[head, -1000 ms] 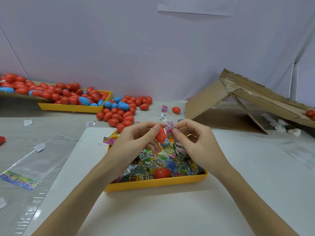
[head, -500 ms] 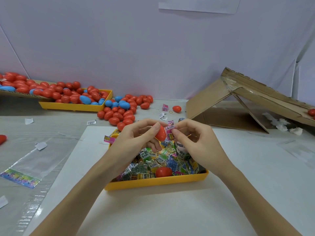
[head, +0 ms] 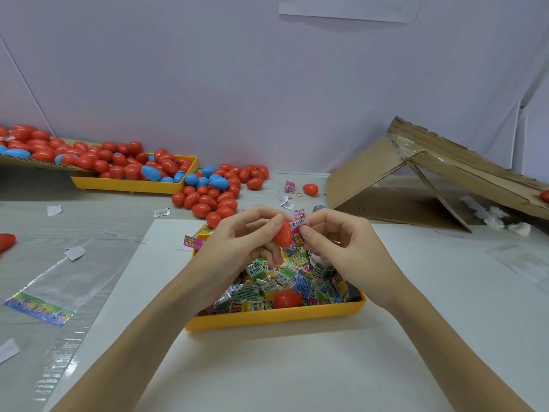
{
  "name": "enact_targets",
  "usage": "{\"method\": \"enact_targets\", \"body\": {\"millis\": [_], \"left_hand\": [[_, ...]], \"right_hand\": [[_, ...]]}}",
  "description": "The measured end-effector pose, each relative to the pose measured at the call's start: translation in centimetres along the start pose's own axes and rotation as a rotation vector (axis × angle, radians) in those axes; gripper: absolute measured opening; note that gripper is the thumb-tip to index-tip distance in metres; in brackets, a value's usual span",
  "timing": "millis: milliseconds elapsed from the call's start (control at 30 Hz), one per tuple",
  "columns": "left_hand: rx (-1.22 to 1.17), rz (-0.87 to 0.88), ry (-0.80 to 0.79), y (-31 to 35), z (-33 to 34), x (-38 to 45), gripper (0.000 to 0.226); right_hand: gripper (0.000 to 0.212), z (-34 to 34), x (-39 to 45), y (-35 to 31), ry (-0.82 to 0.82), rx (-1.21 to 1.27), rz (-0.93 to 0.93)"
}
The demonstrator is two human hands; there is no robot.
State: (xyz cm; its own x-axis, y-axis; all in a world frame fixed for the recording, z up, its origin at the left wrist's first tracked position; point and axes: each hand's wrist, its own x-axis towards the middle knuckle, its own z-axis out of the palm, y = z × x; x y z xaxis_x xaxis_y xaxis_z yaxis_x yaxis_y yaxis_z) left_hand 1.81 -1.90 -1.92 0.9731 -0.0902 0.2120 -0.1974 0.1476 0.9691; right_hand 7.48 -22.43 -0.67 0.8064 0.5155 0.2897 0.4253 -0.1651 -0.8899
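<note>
The left hand (head: 237, 242) holds a shiny red egg half (head: 282, 234), smooth plastic, between curled fingers, just above the yellow tray (head: 273, 315). The right hand (head: 338, 245) pinches a small pink crinkly packet (head: 298, 224) right against the egg. The tray is full of bright little packets (head: 267, 288)
</note>
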Motion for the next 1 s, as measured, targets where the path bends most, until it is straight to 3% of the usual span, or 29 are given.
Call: {"method": "enact_targets", "body": {"millis": [167, 300, 667, 1000], "left_hand": [[-0.056, -0.012, 0.009, 0.15, 0.37, -0.05, 0.030], [-0.071, -0.006, 0.058, 0.19, 0.41, 0.00, 0.024], [0.001, 0.006, 0.122, -0.03, 0.43, 0.03, 0.034], [0.028, 0.009, 0.170, -0.13, 0.32, -0.01, 0.026]], "right_hand": [[0.022, 0.27, -0.08, -0.18, -0.032, 0.112, 0.035], [0.028, 0.47, 0.01, -0.17, 0.069, 0.156, 0.057], [0.025, 0.72, -0.29, -0.28, 0.016, 0.174, 0.137], [0.021, 1.02, -0.44, -0.38, 0.141, 0.311, 0.185]]}}
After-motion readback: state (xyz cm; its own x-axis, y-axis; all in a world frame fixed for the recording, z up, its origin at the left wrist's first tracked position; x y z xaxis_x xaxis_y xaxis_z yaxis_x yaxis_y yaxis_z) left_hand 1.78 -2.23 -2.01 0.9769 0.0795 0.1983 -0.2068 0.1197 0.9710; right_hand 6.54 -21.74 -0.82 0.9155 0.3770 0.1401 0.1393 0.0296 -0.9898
